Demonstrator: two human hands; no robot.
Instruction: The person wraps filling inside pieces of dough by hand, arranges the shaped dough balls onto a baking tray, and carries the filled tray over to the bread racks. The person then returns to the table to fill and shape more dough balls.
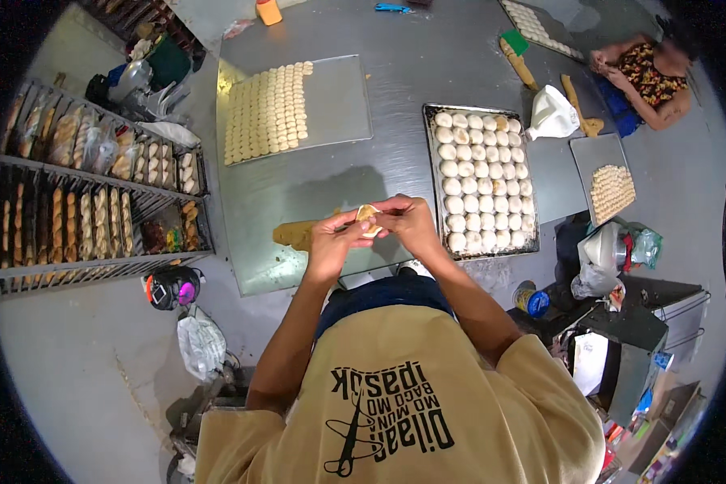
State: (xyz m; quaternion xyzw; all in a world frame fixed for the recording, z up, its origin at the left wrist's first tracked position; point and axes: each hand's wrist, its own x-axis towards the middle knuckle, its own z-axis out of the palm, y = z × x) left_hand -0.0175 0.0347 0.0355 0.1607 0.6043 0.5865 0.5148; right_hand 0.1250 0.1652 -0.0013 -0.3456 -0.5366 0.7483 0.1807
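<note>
Above the near edge of the grey table (254, 198), my left hand (333, 239) and my right hand (411, 223) meet around a small piece of pale dough (366, 213) with brown filling on it. The fingers of both hands are closed on its edges. On the table beside my left hand lies a long mound of brown filling (292, 234). To the right of my hands a dark-rimmed baking tray (432, 121) holds rows of round white dough balls (484, 173). Farther off at the left, rows of small dough pieces (268, 113) cover part of a metal sheet (339, 97).
Racks (97, 181) of bread stand left of the table. At the far right, a person (649, 81) works beside a tray of small dough pieces (613, 194). A white jug (551, 113) and a green-ended scraper (515, 44) lie past the baking tray. Bags (202, 343) sit on the floor.
</note>
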